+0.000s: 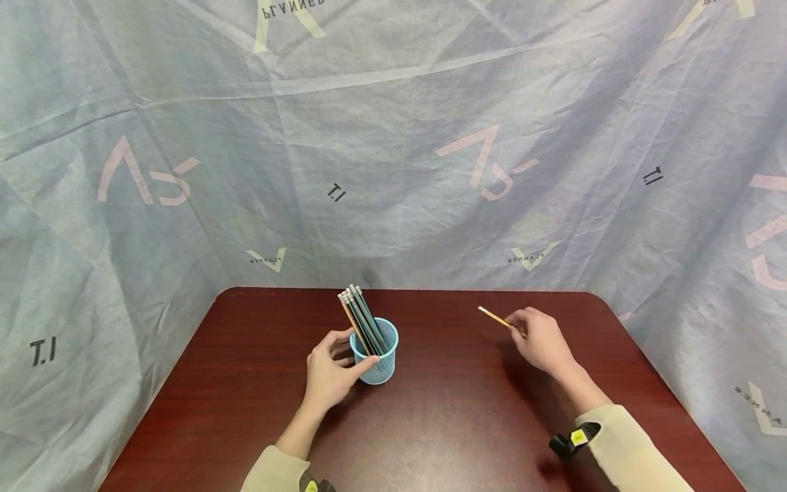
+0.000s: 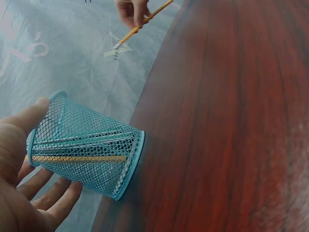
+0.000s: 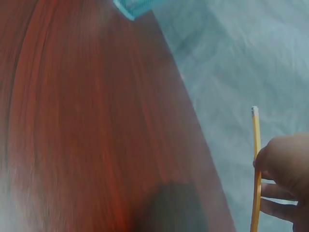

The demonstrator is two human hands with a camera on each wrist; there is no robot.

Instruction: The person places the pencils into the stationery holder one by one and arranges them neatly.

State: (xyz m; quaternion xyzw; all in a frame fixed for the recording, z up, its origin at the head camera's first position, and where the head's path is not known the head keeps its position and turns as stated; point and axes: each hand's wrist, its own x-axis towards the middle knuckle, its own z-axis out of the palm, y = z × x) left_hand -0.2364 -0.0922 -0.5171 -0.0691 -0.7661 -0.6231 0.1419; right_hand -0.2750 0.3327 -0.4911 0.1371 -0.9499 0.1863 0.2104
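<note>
A light-blue mesh pencil cup (image 1: 382, 369) stands on the table. Several dark green pencils (image 1: 367, 319) and a yellow one (image 2: 91, 158) lean in it to the left, eraser ends up. My left hand (image 1: 328, 372) holds the cup from its left side, thumb at the near rim and fingers around the far side. Off to the right, above the tabletop, my right hand (image 1: 541, 339) pinches a yellow pencil (image 1: 493, 316) between thumb and fingers. That pencil's pale eraser end points left, away from the hand; in the right wrist view the yellow shaft (image 3: 257, 174) runs past the fingers.
The dark red wooden table (image 1: 430, 437) has rounded far corners. Grey printed cloth (image 1: 393, 171) hangs behind it and along both sides. A wrist camera (image 1: 574, 439) is strapped at the right sleeve, with another at the left sleeve.
</note>
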